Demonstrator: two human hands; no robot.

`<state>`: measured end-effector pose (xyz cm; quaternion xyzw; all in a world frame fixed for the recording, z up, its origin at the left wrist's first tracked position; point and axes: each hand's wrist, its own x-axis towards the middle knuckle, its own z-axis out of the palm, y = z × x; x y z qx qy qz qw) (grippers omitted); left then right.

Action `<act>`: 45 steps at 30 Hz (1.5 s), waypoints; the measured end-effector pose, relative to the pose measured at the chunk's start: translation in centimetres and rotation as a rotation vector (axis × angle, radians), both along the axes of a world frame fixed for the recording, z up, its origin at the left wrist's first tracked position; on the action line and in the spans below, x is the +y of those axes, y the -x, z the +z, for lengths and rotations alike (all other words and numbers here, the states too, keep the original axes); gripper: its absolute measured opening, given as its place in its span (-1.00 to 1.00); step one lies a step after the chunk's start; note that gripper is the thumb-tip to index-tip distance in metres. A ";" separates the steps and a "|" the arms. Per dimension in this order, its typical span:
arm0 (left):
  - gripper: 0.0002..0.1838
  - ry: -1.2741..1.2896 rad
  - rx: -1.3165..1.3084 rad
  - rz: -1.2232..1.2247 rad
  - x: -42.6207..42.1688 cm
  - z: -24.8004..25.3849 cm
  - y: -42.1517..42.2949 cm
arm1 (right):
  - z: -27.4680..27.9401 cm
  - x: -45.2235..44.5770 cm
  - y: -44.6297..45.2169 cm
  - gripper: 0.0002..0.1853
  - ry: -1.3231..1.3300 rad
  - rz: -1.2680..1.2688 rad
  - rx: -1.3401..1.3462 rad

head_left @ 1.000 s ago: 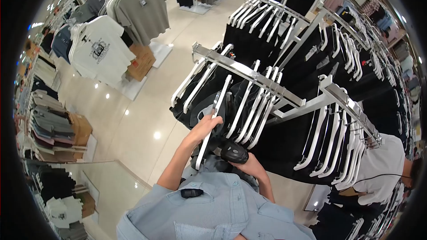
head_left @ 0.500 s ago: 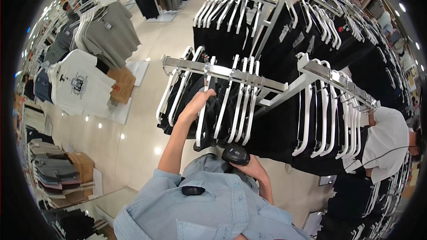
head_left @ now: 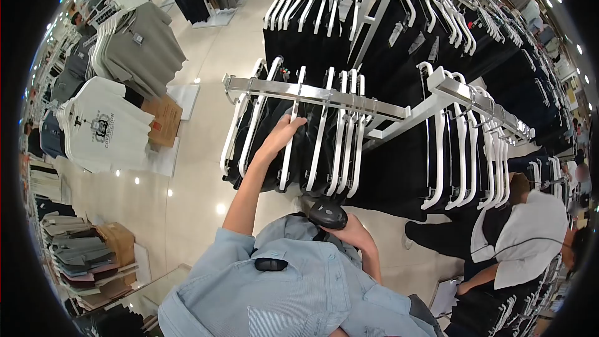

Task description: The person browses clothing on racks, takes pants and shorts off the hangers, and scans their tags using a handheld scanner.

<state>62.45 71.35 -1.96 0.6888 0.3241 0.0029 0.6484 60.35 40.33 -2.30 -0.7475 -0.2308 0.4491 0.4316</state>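
Left hand (head_left: 282, 135) is just off centre toward 11 o'clock, fingers wrapped on a white hanger (head_left: 287, 165) that sits at the steel rail (head_left: 314, 95), dark garments (head_left: 304, 150) around it. Right hand (head_left: 350, 232) at 5 o'clock, fingers curled round a black handheld device (head_left: 328, 214); exact grip partly hidden.

Risks, my judgement: hook seating not clear, so a loose hook could drop the hanger if tugged. Close garments could snag and drag the neighbouring hanger (head_left: 319, 143), just beside at 3 o'clock. Device is near the lower hanger ends; raising it carelessly could knock them.

Room: bare floor (head_left: 187, 195) from 8 to 10 o'clock, past the rail's free end. Tight at 2 o'clock: second rail (head_left: 490, 115). Co-worker (head_left: 533, 224) bends at 4 o'clock, well apart.
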 end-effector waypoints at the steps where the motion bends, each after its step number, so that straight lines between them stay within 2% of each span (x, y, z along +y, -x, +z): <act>1: -0.34 -0.020 0.020 -0.024 0.1 0.0 0.2 | -0.1 0.2 0.1 -0.59 0.004 0.005 0.002; 2: -0.37 -0.049 0.046 -0.023 0.0 0.0 0.5 | -0.1 0.4 0.2 -0.59 0.002 0.023 0.014; 5: -0.39 -0.090 -0.154 0.003 -1.4 -1.6 2.9 | 0.3 1.2 0.4 -0.58 -0.020 0.048 0.013; 8: -0.49 -0.186 -0.241 0.033 -2.6 -2.1 6.5 | 1.0 2.1 0.6 -0.57 -0.007 0.046 0.025; 10: -0.62 -0.107 -0.252 0.072 -2.9 -3.4 8.9 | 0.9 2.2 0.8 -0.57 0.028 0.043 0.047; 14: -0.72 -0.054 -0.166 0.147 -4.2 -5.8 13.2 | -0.7 2.2 0.5 -0.55 -0.012 0.050 0.031; 15: -0.74 -0.097 -0.142 0.093 -4.7 -6.1 14.0 | -1.0 2.3 0.4 -0.58 -0.072 0.040 0.028; 16: -0.72 -0.139 -0.116 0.039 -5.1 -6.4 14.7 | -1.1 2.4 0.4 -0.61 -0.130 0.031 0.028; 17: -0.58 -0.080 -0.107 -0.026 -5.5 -6.2 15.0 | -0.5 2.7 0.6 -0.61 -0.122 0.039 0.033; 18: -0.58 -0.072 -0.102 -0.015 -6.0 -5.9 15.3 | 0.7 3.3 0.6 -0.67 -0.081 -0.034 0.044; 20: -0.49 -0.229 -0.108 -0.194 -7.3 -5.3 15.2 | 2.0 4.5 0.6 -0.83 -0.059 -0.157 0.062; 21: -0.44 -0.281 -0.198 -0.187 -8.0 -5.8 14.8 | 1.4 4.6 0.7 -0.85 -0.126 -0.217 0.076; 24: -0.42 -0.418 -0.233 -0.062 -9.4 -3.8 13.5 | 1.1 5.2 0.9 -0.87 -0.189 -0.291 0.063; 26: -0.46 -0.452 -0.215 0.018 -9.5 -3.1 12.6 | 1.6 5.9 1.1 -0.86 -0.233 -0.372 0.009; 28: -0.54 -0.481 -0.182 0.101 -9.4 -2.5 12.2 | 1.6 6.2 1.1 -0.84 -0.243 -0.344 -0.006; 29: -0.61 -0.525 -0.209 0.170 -9.6 -3.3 12.1 | 1.7 6.4 1.2 -0.85 -0.251 -0.347 -0.011; 32: -0.64 -0.512 -0.181 0.262 -9.5 -4.4 12.5 | 1.6 6.7 1.5 -0.86 -0.246 -0.337 -0.017; 37: -0.73 -0.612 -0.161 0.309 -7.9 -4.5 13.4 | 0.9 6.7 1.9 -0.87 -0.223 -0.336 0.002; 40: -0.76 -0.595 -0.178 0.290 -7.4 -4.6 13.5 | 0.9 6.8 2.2 -0.86 -0.246 -0.323 0.021; 42: -0.76 -0.461 -0.246 0.312 -7.3 -4.9 13.4 | 0.9 6.9 2.2 -0.85 -0.255 -0.289 0.021; 45: -0.77 -0.339 -0.207 0.337 -7.6 -4.4 13.4 | 1.4 7.4 2.3 -0.90 -0.231 -0.291 0.018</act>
